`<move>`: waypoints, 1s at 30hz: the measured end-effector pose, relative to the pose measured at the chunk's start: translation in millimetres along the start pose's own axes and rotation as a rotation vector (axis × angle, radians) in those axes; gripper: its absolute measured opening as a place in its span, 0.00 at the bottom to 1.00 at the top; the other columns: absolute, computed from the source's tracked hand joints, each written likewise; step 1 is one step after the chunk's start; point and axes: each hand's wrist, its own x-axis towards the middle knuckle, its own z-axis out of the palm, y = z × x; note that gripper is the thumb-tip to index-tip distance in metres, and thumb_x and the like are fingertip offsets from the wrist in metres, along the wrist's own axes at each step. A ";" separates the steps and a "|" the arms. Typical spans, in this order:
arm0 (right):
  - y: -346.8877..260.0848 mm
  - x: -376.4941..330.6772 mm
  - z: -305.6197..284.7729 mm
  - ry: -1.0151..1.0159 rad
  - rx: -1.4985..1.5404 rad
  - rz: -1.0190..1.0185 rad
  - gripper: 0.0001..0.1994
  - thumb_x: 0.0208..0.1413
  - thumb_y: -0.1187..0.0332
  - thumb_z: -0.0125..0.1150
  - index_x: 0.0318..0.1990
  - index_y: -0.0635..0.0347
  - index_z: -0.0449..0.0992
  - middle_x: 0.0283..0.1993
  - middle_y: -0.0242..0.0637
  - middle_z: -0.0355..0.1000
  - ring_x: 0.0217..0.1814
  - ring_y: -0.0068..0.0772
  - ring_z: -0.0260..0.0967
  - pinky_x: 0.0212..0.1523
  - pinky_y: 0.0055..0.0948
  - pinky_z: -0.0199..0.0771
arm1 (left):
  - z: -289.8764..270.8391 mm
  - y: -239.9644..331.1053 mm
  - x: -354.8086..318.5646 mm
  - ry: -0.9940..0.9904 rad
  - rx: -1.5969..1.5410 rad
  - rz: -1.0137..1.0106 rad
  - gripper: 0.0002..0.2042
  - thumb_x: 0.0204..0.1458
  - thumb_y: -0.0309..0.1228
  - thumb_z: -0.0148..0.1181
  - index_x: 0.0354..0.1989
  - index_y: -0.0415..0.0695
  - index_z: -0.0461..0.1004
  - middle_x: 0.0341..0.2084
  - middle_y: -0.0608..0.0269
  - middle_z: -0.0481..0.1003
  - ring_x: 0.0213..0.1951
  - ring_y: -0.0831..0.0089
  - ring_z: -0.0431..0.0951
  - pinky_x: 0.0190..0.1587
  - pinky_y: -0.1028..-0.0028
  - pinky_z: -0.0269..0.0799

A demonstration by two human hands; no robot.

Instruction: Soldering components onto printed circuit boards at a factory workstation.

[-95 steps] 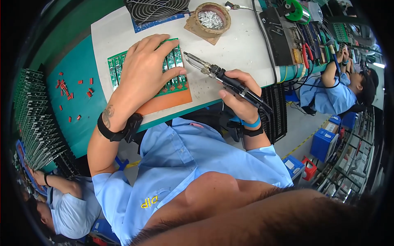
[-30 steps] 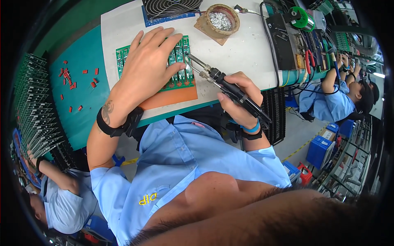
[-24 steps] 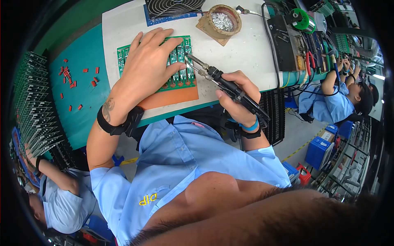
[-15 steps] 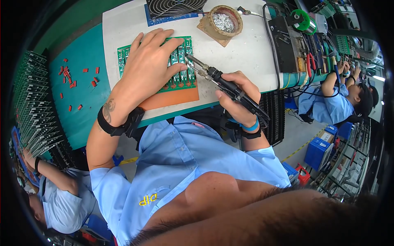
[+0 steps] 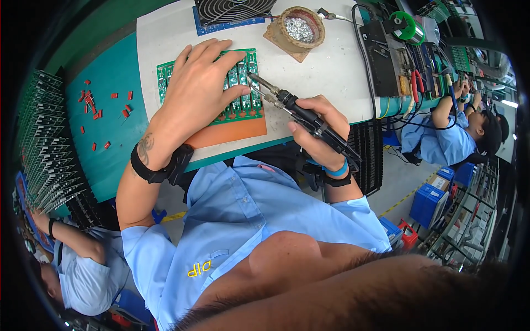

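Newly over circuit board (image 5: 255, 103): iron tip (image 5: 261, 81).

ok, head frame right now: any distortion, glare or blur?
Head view: black rim, shelving at right bowed; head view: glints on the silvery pieces in the pot; head view: dark hair at the bottom looks soft, circuit boards fairly crisp, finest detail too small to tell.

head view: head-worn left fisheye, upright | faces down — light-blue buttoned cloth shirt (image 5: 243, 212) low in frame, flat white-and-green work surface (image 5: 331, 83) above | close range — straight edges bend rimward
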 end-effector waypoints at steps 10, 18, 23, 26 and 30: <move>-1.7 -2.1 -1.4 -0.002 0.056 -0.072 0.22 0.48 0.84 0.72 0.53 0.69 0.76 0.39 0.42 0.76 0.42 0.31 0.74 0.44 0.27 0.72 | -3.6 1.1 -2.5 0.025 0.045 0.010 0.28 0.49 0.42 0.77 0.58 0.47 0.79 0.62 0.52 0.76 0.69 0.51 0.70 0.71 0.41 0.60; 2.5 5.4 7.2 -0.024 0.037 -0.088 0.21 0.48 0.84 0.72 0.52 0.69 0.77 0.40 0.43 0.77 0.40 0.31 0.75 0.43 0.27 0.73 | -15.3 -4.2 -5.0 -0.015 0.035 -0.014 0.28 0.50 0.36 0.76 0.60 0.45 0.78 0.63 0.51 0.74 0.67 0.49 0.70 0.71 0.52 0.63; 3.5 7.5 8.4 -0.032 0.015 -0.075 0.21 0.48 0.84 0.72 0.52 0.69 0.78 0.40 0.43 0.77 0.40 0.31 0.75 0.43 0.28 0.73 | -15.7 -3.8 -6.3 -0.015 0.077 -0.018 0.27 0.49 0.35 0.77 0.59 0.45 0.79 0.63 0.51 0.75 0.67 0.49 0.71 0.69 0.53 0.64; 3.2 7.6 10.0 -0.035 0.011 -0.060 0.21 0.48 0.83 0.72 0.52 0.69 0.78 0.40 0.43 0.77 0.41 0.31 0.75 0.43 0.28 0.73 | -14.8 -3.8 -6.3 -0.015 0.073 -0.024 0.27 0.49 0.35 0.77 0.59 0.45 0.80 0.63 0.51 0.75 0.67 0.49 0.71 0.70 0.53 0.64; 2.7 8.6 9.5 -0.045 0.002 -0.072 0.22 0.47 0.83 0.73 0.52 0.69 0.78 0.39 0.43 0.77 0.40 0.31 0.75 0.43 0.28 0.73 | -13.0 -5.3 -6.3 -0.015 0.056 -0.035 0.26 0.49 0.37 0.77 0.58 0.47 0.80 0.63 0.52 0.75 0.68 0.51 0.70 0.71 0.47 0.62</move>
